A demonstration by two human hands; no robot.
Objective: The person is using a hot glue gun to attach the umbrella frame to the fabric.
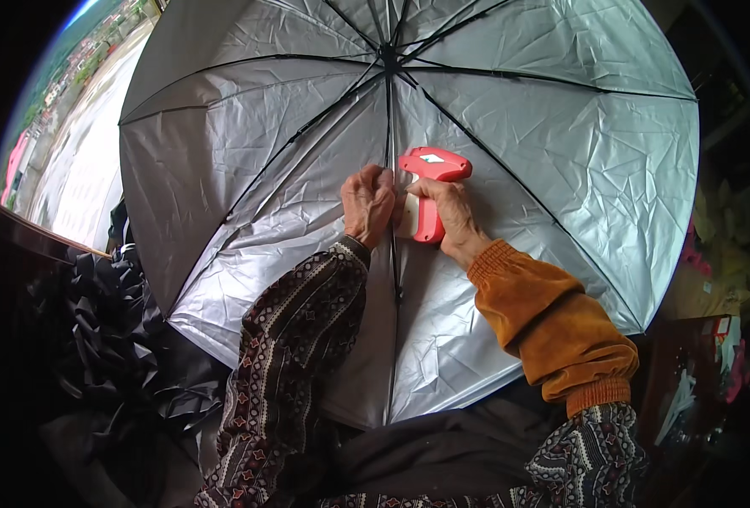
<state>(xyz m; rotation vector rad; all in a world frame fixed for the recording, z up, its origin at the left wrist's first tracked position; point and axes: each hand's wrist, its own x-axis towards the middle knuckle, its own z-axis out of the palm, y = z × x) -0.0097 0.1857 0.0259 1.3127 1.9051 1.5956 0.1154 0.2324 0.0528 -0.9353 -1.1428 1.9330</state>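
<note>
While the open umbrella (510, 169) is lying on its side across the person's lap with its silver inner lining facing the camera, both hands are working right at its middle. The left hand (367, 206) is curling its fingers shut around a black rib (389, 135) of the frame, pinching rib and silver fabric together just below where the spokes are meeting at the hub. The right hand (447, 212) is wrapping closed around the grip of a red tagging gun (428, 182), a pistol-shaped plastic tool with a white label on top, and it is pressing the gun's nose in towards that same rib, just beside the left hand's knuckles. The two hands are nearly touching, with the rib running down between them. Whether the gun's tip is actually meeting the cloth, I cannot tell, since the left fingers are covering that spot. An orange sleeve cover (553, 326) is sitting over the right forearm, and a dark patterned sleeve (295, 364) is showing on the left one. Off to the lower left, a heap of folded black fabric (117, 339) is piling up near the umbrella's edge. At far left, a white surface (83, 161) is stretching away behind the canopy.
</note>
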